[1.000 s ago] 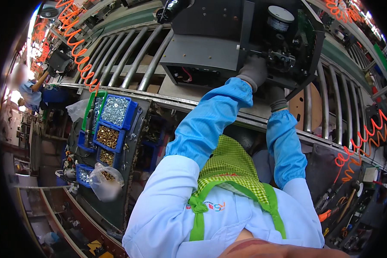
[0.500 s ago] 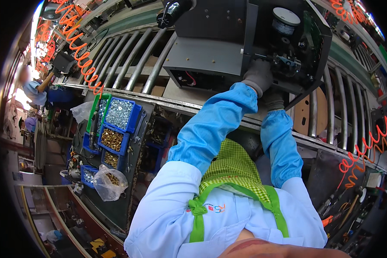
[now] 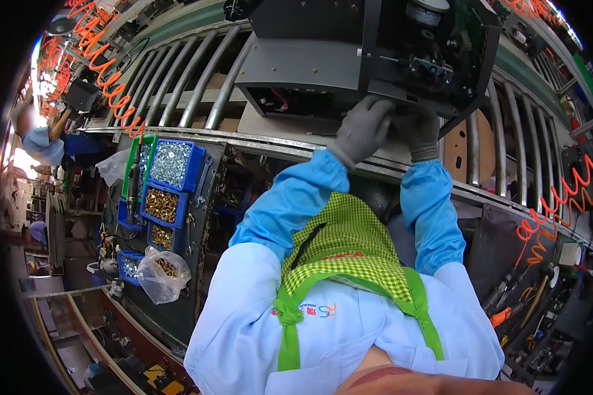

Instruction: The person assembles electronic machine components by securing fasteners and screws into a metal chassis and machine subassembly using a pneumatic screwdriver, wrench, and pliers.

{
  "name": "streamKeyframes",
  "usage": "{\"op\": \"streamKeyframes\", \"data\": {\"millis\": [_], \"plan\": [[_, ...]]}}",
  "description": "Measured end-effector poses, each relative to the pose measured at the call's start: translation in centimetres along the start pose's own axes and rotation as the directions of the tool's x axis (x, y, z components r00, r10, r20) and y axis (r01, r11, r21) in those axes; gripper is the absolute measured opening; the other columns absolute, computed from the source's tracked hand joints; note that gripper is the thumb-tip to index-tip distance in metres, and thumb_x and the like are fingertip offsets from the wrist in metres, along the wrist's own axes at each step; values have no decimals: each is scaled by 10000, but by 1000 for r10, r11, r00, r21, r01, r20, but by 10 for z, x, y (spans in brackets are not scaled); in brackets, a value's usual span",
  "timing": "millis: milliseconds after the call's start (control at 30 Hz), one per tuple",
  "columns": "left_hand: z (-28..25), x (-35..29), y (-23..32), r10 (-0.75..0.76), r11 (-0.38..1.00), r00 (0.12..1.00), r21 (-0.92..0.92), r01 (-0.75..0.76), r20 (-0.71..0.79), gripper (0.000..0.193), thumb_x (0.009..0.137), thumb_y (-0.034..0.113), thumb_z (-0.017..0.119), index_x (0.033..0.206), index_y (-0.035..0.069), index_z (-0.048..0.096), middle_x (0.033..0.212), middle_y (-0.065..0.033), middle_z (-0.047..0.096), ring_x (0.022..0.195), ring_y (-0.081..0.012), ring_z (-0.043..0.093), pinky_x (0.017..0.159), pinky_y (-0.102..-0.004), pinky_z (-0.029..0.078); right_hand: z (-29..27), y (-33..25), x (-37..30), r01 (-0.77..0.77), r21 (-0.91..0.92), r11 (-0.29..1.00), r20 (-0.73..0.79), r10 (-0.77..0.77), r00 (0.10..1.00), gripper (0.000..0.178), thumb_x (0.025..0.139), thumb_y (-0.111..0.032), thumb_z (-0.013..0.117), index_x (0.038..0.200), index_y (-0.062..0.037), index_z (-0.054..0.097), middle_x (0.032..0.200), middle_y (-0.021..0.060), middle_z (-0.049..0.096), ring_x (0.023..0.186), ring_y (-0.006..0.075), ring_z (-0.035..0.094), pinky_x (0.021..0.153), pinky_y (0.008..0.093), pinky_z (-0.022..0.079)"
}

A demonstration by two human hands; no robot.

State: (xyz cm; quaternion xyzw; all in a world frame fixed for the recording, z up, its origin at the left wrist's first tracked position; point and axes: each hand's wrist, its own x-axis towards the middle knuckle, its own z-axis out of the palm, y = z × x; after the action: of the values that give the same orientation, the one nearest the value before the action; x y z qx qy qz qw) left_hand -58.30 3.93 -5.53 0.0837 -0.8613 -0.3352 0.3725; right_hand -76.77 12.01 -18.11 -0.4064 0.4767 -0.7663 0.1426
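A dark grey metal machine housing (image 3: 300,62) sits on the roller conveyor, its right side uncovered to show inner parts and a round white-topped cylinder (image 3: 427,12). My left hand (image 3: 364,133), in a grey glove, is at the housing's lower front edge with its fingers bent together toward the other hand. My right hand (image 3: 420,135), gloved alike, is close beside it under the uncovered section. Its fingers are in shadow. Whatever lies between the two hands is too small or hidden to make out.
To the left, blue bins of silver screws (image 3: 172,164) and brass-coloured fittings (image 3: 161,204) stand by wrenches (image 3: 204,181) and a plastic bag (image 3: 163,276). Orange coiled hoses (image 3: 115,85) hang on both sides. Conveyor rollers (image 3: 207,79) flank the housing. Another person (image 3: 43,141) works far left.
My left hand has come out of the housing's uncovered section, down and left to its front edge. My right hand has risen and shows more. The whole view has shifted slightly.
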Motion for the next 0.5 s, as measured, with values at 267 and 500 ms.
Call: {"op": "streamKeyframes", "data": {"millis": [267, 500], "plan": [[34, -62, -58, -509, 820, 830, 423, 386, 230, 285, 828, 296, 591, 997, 68, 623, 1013, -194, 587, 920, -383, 587, 795, -470, 484, 33, -38, 28, -233, 179, 956, 147, 209, 967, 377, 844, -137, 603, 1195, -26, 518, 1122, 107, 617, 1058, 250, 571, 949, 331, 441], [56, -49, -66, -662, 687, 697, 596, 417, 276, 210, 865, 203, 538, 942, 55, 666, 974, -216, 635, 922, -379, 624, 791, -459, 515, 41, -35, 22, -212, -60, 975, 95, 217, 971, 389, 809, 34, 574, 1191, -22, 522, 1124, 132, 602, 1070, 228, 560, 937, 326, 461]]}}
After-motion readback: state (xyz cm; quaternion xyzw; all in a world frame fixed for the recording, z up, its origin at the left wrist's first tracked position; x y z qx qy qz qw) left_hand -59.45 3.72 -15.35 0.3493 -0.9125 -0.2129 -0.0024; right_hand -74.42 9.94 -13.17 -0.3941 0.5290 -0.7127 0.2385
